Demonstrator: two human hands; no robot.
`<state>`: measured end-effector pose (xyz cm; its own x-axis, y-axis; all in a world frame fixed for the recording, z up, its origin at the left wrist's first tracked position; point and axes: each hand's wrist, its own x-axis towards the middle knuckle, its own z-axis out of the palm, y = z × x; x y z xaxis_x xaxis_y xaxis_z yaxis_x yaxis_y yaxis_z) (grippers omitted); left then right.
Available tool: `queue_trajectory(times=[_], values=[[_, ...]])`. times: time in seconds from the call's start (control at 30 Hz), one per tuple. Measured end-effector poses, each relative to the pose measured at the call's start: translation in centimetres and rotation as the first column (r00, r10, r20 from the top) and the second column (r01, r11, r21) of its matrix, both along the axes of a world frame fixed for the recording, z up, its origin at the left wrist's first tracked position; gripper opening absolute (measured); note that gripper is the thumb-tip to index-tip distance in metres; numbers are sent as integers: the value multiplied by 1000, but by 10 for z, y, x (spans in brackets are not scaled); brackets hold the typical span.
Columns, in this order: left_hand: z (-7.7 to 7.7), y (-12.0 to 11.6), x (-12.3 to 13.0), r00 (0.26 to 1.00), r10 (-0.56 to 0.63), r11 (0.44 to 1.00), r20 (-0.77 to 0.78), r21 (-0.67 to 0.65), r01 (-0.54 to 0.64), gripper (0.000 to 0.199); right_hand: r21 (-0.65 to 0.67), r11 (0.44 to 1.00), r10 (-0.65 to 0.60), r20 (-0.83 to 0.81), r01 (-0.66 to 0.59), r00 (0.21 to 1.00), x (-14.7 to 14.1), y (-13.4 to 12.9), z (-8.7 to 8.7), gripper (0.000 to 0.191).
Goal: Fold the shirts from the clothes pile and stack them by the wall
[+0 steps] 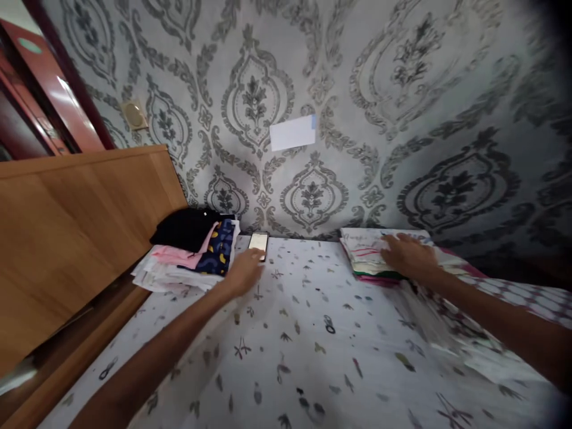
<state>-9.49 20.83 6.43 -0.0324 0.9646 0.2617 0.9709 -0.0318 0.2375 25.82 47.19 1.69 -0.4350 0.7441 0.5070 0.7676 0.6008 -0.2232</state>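
Observation:
My left hand [245, 271] reaches to the lower end of a phone [258, 243] with a lit screen, which lies on the bed near the wall. Its fingertips touch or hover over the phone; I cannot tell which. On the right, my right hand [409, 255] rests with fingers spread on top of a stack of folded clothes [361, 247]. That stack shows white cloth on top, with green and pink edges below. Left of the phone stands another pile of folded clothes [196, 259], with black, pink and dark blue patterned pieces over white ones.
A white sheet with leaf prints [286, 351] covers the bed. The wooden headboard [80, 232] stands at the left. Behind is a patterned wall [313, 71] with a white paper [292, 133] on it. Checked cloth [509, 295] and a clear plastic wrap [429, 328] lie at the right.

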Motion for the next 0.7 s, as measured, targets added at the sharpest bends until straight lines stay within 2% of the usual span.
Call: queue_trajectory(times=[0.07, 0.17, 0.23, 0.33, 0.47, 0.6, 0.7], values=[[22, -22, -51, 984, 166, 984, -58, 81, -161, 36, -18, 999, -26, 55, 27, 998, -13, -30, 4, 23], [45, -48, -112, 930, 342, 932, -135, 179, -317, 39, -51, 982, 181, 2, -181, 983, -34, -93, 1, 24], [53, -59, -136, 885, 388, 919, -258, 180, -351, 44, -72, 956, 276, -98, -283, 956, -44, -141, -8, 28], [61, -66, -152, 865, 370, 929, -340, 147, -339, 45, -178, 920, 316, -190, -349, 929, -50, -209, -24, 34], [77, -63, -158, 884, 430, 899, -184, 176, -401, 46, -295, 877, 309, -258, -379, 915, -56, -286, -36, 37], [95, -55, -175, 858, 514, 844, -8, 181, -505, 27, -313, 863, 301, -312, -397, 901, -70, -340, -38, 33], [109, -48, -194, 834, 529, 809, 155, 203, -551, 11, -267, 870, 315, -349, -416, 883, -82, -362, -40, 31]])
